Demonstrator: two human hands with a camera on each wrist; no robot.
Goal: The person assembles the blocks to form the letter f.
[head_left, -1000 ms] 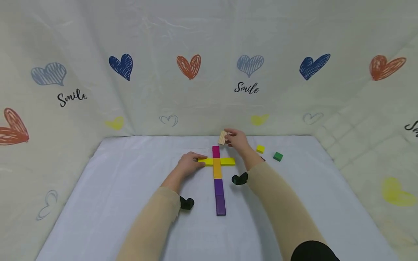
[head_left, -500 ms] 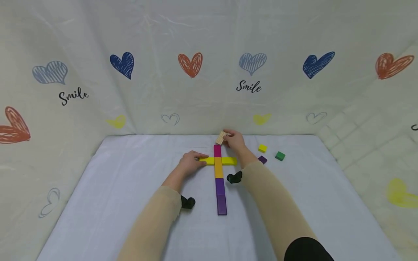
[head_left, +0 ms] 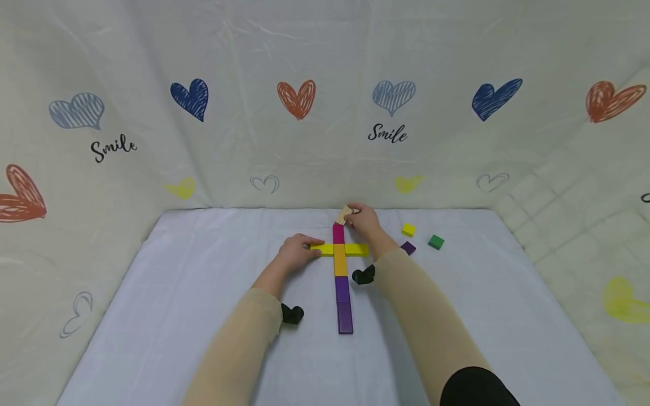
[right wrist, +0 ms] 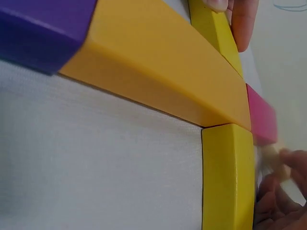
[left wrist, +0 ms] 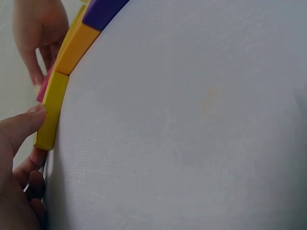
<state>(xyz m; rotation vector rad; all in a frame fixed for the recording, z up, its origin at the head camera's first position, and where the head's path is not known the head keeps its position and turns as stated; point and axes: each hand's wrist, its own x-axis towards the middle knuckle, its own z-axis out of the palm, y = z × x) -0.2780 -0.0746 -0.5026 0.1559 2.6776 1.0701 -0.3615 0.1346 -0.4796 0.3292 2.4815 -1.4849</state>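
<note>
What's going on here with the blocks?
A cross of coloured blocks lies on a white cloth. A person's left hand pinches the left yellow bar, and their right hand holds a wooden block at a slant by the far end of the pink block; whether the two touch is unclear. A small yellow block, a small purple block and a green block lie loose nearby.

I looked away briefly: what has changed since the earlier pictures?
The right hand has shifted the wooden block slightly left, toward the far end of the magenta block, and tilted it more. The left hand still holds the left yellow block; the cross of blocks stayed put.
</note>
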